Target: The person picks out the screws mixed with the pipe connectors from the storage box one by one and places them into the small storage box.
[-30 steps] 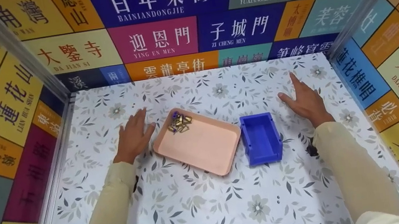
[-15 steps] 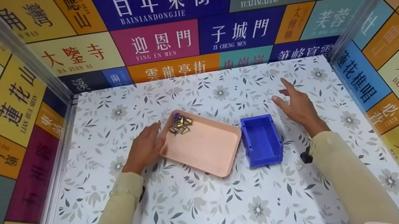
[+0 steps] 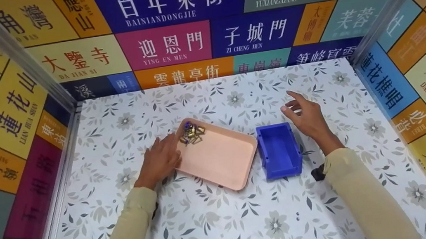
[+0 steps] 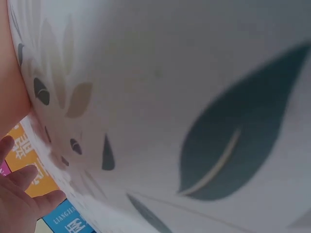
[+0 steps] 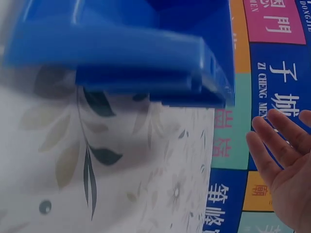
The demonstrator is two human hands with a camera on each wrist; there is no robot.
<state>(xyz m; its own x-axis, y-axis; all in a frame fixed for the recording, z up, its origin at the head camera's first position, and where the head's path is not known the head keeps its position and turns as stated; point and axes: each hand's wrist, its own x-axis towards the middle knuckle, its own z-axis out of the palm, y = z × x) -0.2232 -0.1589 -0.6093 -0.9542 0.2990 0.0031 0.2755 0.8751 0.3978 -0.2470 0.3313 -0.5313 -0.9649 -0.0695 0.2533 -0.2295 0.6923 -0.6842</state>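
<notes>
Pink tray (image 3: 218, 156) sits left of centre on floral surface (image 3: 219, 227), small brass fittings (image 3: 192, 133) heaped in its far corner. Left hand (image 3: 160, 160) rests against tray's near-left rim, fingers straight, loosely together, holding nothing. Blue bin (image 3: 279, 149) just right of tray, apparently empty. Right hand (image 3: 307, 116) hovers beyond bin, fingers relaxed, slightly apart, empty. Step, by judgement: approach, nothing grasped; next move calls for fine pinch on one fitting. Colourful sign-printed walls (image 3: 169, 44) enclose surface on three sides.

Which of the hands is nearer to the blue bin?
Right. The right hand hovers just beyond the blue bin; the left hand touches the pink tray's far side.
</notes>
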